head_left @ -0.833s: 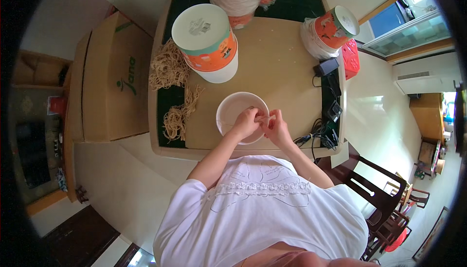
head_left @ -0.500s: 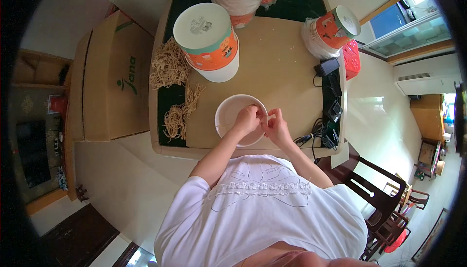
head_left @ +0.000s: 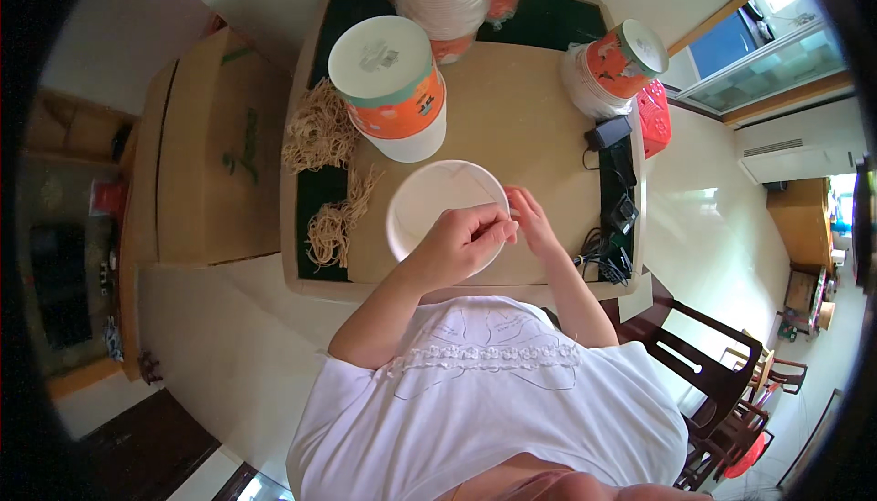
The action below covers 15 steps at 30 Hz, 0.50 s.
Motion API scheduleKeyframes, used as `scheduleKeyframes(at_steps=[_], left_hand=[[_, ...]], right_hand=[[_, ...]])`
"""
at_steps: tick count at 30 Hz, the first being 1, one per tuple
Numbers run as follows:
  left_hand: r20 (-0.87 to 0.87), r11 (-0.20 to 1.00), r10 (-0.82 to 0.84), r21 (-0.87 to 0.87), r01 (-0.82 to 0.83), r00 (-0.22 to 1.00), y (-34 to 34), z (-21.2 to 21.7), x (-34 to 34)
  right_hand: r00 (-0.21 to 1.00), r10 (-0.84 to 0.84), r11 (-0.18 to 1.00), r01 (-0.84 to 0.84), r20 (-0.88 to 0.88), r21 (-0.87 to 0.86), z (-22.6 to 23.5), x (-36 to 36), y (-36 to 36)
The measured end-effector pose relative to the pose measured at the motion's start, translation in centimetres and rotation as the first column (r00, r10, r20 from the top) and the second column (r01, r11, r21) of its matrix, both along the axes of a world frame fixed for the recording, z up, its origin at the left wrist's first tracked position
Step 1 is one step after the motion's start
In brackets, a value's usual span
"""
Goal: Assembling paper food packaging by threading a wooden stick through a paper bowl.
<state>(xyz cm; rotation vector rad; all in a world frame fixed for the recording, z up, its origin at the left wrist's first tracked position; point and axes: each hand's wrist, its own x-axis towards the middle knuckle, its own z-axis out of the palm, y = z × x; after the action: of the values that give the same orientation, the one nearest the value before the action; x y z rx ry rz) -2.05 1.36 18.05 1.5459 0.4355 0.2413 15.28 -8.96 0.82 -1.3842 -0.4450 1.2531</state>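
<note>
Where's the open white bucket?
In the head view, the bucket is near the front middle of the table, left hand over it, right hand by its right rim.

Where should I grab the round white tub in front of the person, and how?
Probably best by the left part of the white tub, coming from the left, thumb inside and fingers outside. Its round mouth is open upward and the rim is bare there, while the left hand and right hand meet near its right edge.
</note>
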Motion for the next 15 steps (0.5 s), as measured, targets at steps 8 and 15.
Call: scheduleKeyframes(at_steps=[8, 15], left_hand=[[0.182, 0.957, 0.099, -0.286, -0.043, 0.978, 0.8, 0.8, -0.5], [0.216, 0.932, 0.147, -0.357, -0.062, 0.965, -1.1, 0.6, -0.9]], right_hand=[[0.861, 0.184, 0.981, -0.190, -0.474, 0.035, 2.7, -3.7, 2.4], [0.961, -0.125, 0.991, 0.107, -0.246, -0.084, 4.6, -3.3, 2.8]])
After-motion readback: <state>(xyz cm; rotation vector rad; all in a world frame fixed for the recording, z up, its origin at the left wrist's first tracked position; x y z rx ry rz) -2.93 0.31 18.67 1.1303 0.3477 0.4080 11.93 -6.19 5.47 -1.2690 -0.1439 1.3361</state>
